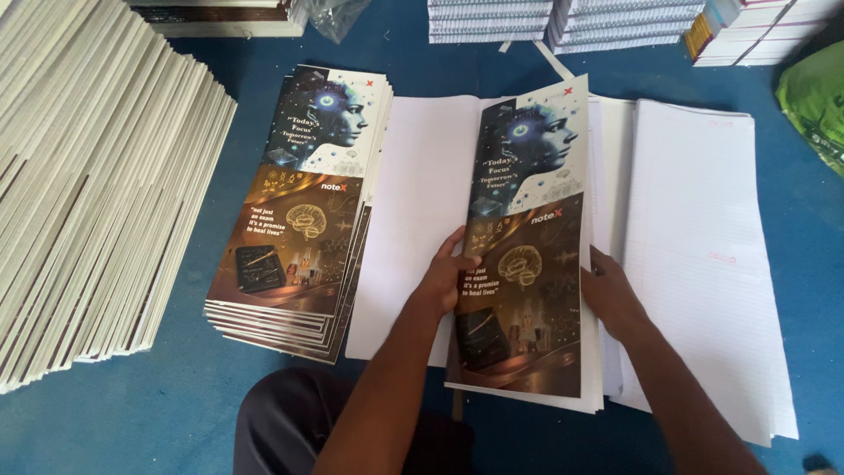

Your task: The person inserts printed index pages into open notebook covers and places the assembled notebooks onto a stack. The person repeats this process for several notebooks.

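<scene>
A folded bundle with a printed cover (527,229) lies in front of me; its cover shows a bluish head above and a golden brain on brown below. My left hand (447,280) grips its left edge with the thumb on the cover. At the bundle's right edge my right hand (610,295) presses against the white sheets. Under and around it lie open white ruled sheets (703,264). To the left sits a stack of the same covered bundles (294,211).
A big fanned pile of plain bundles (88,176) fills the left side. More stacks stand along the far edge (563,22). A green bag (813,101) is at the right. Everything rests on a blue surface (132,422). My dark-clad knee (290,422) is at the bottom.
</scene>
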